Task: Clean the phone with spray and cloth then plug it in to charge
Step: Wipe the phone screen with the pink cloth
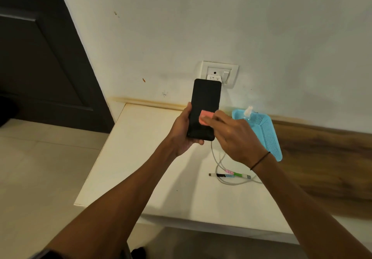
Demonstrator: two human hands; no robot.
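- Cable (pixel 231 175): white lead with coloured protectors, lying loose on the white table (pixel 141 168) nearest me; its free plug end points left and is well apart from the phone. Not yet connected.
- My left hand (pixel 182 133): fingers wrapped round the lower part of the phone, holding it upright above the table.
- Phone (pixel 204 105): black, screen dark, held up in front of the wall; its top edge overlaps the socket in this view.
- My right hand (pixel 231 132): fingers pressing the pink cloth (pixel 266 115) flat against the lower right of the screen. Black band on that wrist.
- Blue basket (pixel 265 134): perforated, on the table at the wall, just right of my right hand.
- Spray bottle (pixel 248 112): white nozzle showing in the basket; the body is mostly hidden, so I cannot tell how full it is.
- Wall socket (pixel 220 73): white plate with a charger block seated in it.
- Status: wiping is under way; spraying is probably done, with the bottle set aside. Left: finish wiping, put the cloth down, plug in the cable.
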